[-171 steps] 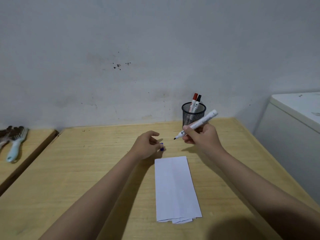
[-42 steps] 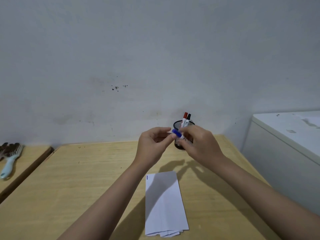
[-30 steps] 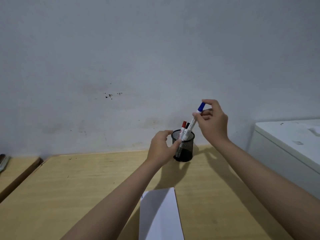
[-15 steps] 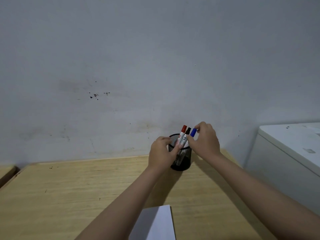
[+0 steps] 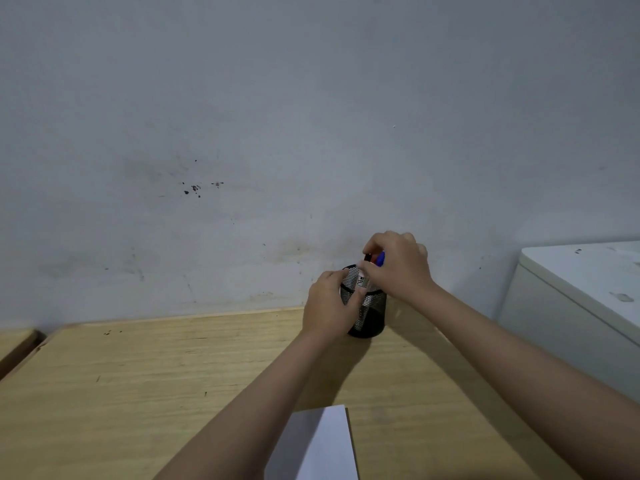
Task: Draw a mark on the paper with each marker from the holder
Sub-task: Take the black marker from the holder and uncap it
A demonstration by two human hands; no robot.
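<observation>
Steadying the holder (image 5: 370,308) at the table's (image 5: 138,375) far edge, your left hand (image 5: 329,303) wraps its mesh wall. Your right hand (image 5: 398,263) pinches a marker (image 5: 367,258) cap there. Markers look light, rigid, smooth: grip the barrel.

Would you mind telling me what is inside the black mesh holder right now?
The mesh holder contains markers: a blue cap and a white barrel show above the rim. The right hand covers the other tops, so the count is unclear. The left hand grips the holder's side.
</observation>
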